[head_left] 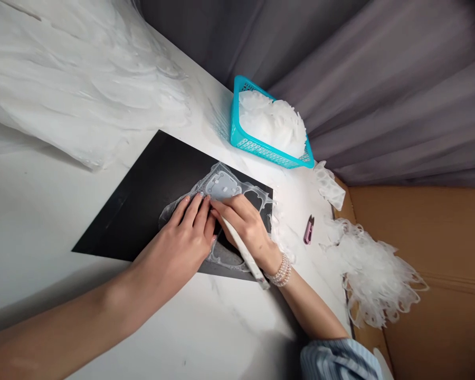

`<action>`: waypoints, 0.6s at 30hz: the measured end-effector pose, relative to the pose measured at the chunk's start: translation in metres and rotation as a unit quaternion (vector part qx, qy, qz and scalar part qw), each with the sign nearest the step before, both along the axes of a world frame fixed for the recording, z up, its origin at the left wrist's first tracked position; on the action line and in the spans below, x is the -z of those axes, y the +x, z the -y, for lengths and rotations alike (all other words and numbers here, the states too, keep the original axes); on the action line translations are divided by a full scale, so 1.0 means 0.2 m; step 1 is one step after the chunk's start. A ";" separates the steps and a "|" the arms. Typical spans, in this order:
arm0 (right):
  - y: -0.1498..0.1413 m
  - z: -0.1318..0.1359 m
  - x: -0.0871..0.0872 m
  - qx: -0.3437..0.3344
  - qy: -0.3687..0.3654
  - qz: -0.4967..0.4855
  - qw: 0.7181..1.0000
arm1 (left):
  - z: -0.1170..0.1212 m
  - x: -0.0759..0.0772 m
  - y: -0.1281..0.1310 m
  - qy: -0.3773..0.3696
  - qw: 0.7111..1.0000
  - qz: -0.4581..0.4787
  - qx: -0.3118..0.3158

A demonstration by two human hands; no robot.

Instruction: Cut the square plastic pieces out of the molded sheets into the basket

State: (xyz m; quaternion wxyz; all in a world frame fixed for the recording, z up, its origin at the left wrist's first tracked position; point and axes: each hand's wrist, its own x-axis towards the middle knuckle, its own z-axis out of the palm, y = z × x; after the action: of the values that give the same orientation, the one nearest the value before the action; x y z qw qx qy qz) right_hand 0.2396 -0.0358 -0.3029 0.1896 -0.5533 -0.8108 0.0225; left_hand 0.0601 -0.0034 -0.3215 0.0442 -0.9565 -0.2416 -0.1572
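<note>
A translucent plastic sheet [247, 190] with cut-out openings lies on a black mat [130, 195]. My left hand [188, 232] rests flat on the sheet, fingers stretched out and pressing on it. In my right hand [243, 221] is a white pen-shaped tool [241, 245], held like a pencil. Its tip is down by my left fingertips and hidden by the fingers. Just beyond the fingers, a pale rounded shape [221, 183] with small marks shows within the sheet.
A turquoise basket [273, 154] holds white translucent pieces. Layered white sheets [83, 79] lie at the upper left. Pink thread snips [309, 229] lie on the white table [221, 316]. At the right, a heap of translucent scraps [376, 279] hangs over a cardboard box [435, 243].
</note>
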 end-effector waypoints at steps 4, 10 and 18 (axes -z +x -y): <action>0.01 0.00 -0.01 -0.016 -0.002 0.028 0.999 | 0.00 0.00 0.00 0.012 1.000 0.012 -0.001; -0.02 0.00 0.00 -0.038 -0.058 -0.025 0.997 | 0.00 0.02 0.00 0.008 1.000 0.027 -0.003; 0.72 -0.07 -0.18 0.231 0.001 -0.434 0.871 | 0.01 0.03 0.00 -0.003 1.000 -0.020 -0.017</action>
State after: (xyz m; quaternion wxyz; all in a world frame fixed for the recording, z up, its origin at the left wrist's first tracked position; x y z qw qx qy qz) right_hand 0.3830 -0.0224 -0.2663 0.5228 -0.6592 -0.4956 0.2157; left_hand 0.0604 -0.0058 -0.3265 0.0490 -0.9553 -0.2574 -0.1369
